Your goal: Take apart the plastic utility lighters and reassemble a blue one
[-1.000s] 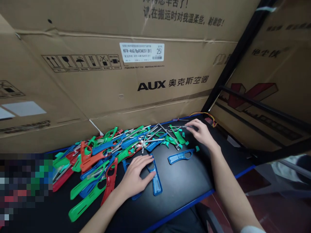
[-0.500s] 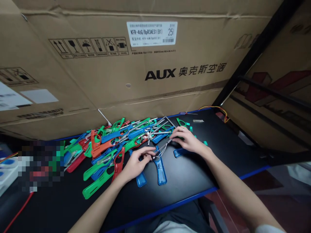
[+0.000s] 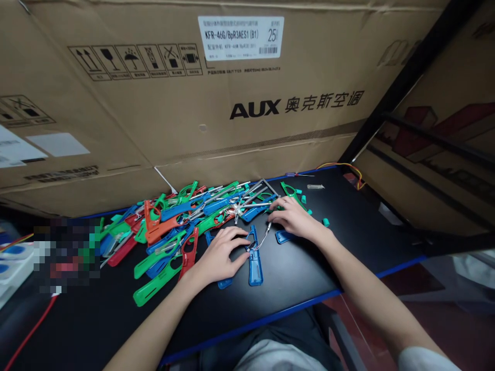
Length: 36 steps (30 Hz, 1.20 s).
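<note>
1. Far left of frame: white box with blue patches (image 3: 17, 265), cut off by the edge; red cable (image 3: 34, 318) runs below it toward the lower left corner.
2. Left of centre: heap of plastic lighter casings (image 3: 166, 232), red, green, orange and blue, with metal tubes mixed in. A green casing (image 3: 157, 285) lies at its front.
3. Centre: left hand (image 3: 221, 255), palm down. Thumb and fingers are bent with a gap between, tips at the upper part of the blue casing half (image 3: 255, 268); cannot tell whether they grip anything. Another blue casing (image 3: 225, 283) shows partly below this hand.
4. The blue casing half lies on the black table (image 3: 305, 273), just right of the left thumb, hollow side up. White wires (image 3: 264, 239) rise from it toward the upper right.
5. Right of centre: right hand (image 3: 294, 217), thumb and fingers pinching the wired metal piece (image 3: 269, 225) at the wires' upper end. Blue shell (image 3: 283, 236) just below, partly covered.
6. Farther right: small green cap (image 3: 325, 222) near the wrist; yellow and red wires (image 3: 360, 179) by the box.
</note>
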Tool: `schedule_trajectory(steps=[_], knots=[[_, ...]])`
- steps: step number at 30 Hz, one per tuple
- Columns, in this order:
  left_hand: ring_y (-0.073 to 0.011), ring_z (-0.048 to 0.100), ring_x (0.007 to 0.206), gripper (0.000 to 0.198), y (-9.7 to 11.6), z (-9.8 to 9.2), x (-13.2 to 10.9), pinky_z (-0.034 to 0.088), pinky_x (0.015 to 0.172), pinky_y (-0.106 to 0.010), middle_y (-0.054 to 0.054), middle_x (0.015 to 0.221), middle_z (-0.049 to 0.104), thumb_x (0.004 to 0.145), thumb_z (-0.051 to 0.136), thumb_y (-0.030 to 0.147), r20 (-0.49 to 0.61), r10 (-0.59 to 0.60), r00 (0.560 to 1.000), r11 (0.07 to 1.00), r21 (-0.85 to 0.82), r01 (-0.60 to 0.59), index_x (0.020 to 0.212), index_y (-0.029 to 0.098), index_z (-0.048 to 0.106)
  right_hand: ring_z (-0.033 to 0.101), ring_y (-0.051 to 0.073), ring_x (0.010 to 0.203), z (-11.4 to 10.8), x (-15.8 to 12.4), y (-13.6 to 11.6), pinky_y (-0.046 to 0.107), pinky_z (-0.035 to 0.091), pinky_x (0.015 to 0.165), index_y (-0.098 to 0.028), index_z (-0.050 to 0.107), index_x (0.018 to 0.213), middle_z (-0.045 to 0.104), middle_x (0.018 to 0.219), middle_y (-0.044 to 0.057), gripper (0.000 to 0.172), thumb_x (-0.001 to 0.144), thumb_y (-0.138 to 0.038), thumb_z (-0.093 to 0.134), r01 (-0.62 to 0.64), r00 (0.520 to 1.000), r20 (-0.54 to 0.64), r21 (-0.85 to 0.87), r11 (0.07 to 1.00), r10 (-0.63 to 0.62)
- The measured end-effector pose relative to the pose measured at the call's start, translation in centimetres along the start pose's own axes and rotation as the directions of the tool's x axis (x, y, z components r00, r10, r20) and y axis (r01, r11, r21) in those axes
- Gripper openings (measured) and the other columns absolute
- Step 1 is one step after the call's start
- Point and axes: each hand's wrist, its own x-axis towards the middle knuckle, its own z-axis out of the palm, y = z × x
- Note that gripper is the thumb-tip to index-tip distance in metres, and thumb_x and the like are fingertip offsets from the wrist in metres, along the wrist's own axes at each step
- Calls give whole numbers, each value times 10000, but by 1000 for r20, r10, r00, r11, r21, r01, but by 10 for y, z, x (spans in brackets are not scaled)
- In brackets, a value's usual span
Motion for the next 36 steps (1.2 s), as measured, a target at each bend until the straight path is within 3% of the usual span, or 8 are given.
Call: schedule_trajectory(steps=[5,9,11,18,22,25,31,36], knots=[[-263,573,1336,191,-2,-11,-3,442,1161,-492,-35,1343,685,916,685,373,89,7,996,1000,-22,-5,1065,278,757,514,205,940,-4,-1,-18,356,357,833,-237,746,1040,672,1091,62,238,1023,-145,527,38,998,49,-41,998,-36],[-313,534,1389,306,-2,-16,-5,403,1187,-537,-25,1363,684,777,835,480,131,-27,991,1000,-6,28,992,273,765,510,204,961,2,0,-33,344,343,840,-237,751,1093,662,1062,66,299,961,-56,552,125,989,89,-33,992,-122],[-317,527,1394,308,-2,-15,-5,400,1185,-544,-26,1365,682,784,831,472,118,-28,993,999,27,25,1010,273,764,511,199,951,5,0,-35,338,339,838,-240,759,1080,656,1045,61,307,940,-40,574,129,986,105,-22,991,-127],[-307,560,1355,254,1,-6,-9,455,1146,-523,-47,1342,689,830,793,435,20,2,1000,997,75,-3,1003,250,768,560,190,946,8,-3,-34,336,359,822,-247,768,1061,660,1066,59,244,977,-107,587,108,990,84,25,994,-109],[-290,541,1381,97,6,-8,-18,458,1149,-522,-14,1364,676,879,742,348,-16,13,1000,998,65,-12,911,258,758,573,188,946,9,-4,-39,332,392,847,-238,752,1118,650,1072,70,292,983,-83,544,141,988,60,38,989,-143],[-276,559,1363,105,11,-11,-28,488,1116,-510,14,1350,684,913,696,332,-50,-27,998,997,65,31,846,265,739,552,187,919,9,-3,-43,334,383,831,-248,745,1141,641,1038,68,302,984,-89,542,162,986,46,29,986,-163],[-310,633,1251,324,23,-7,-59,531,1047,-513,-71,1301,710,886,724,411,-250,-96,963,944,285,168,1152,227,711,521,206,944,12,0,-49,349,347,836,-244,735,1171,636,1037,77,305,970,-96,560,208,977,47,20,978,-208],[-323,671,1172,223,25,5,-74,556,987,-537,-67,1224,740,918,686,384,-345,-172,923,881,365,301,1054,224,761,522,197,914,15,1,-53,343,337,832,-230,746,1143,639,1014,76,290,970,-100,552,208,973,95,46,977,-211]])
